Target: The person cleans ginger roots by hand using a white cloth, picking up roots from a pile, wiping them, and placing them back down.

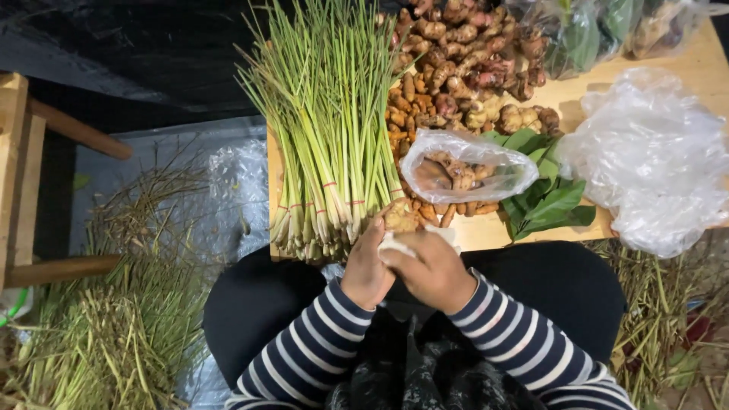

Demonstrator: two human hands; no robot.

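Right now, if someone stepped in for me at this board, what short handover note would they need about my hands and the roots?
Left hand: fingers on a pale ginger piece at the near edge of the wooden board.
Right hand: closed over a bit of white plastic beside that piece.
On the board: tied lemongrass bundles to the left, a heap of ginger roots at the back, an open clear bag already holding several roots, green leaves, and a crumpled plastic bag to the right.
Done: some roots bagged.
Left: most roots lie loose; the bag looks only partly filled.
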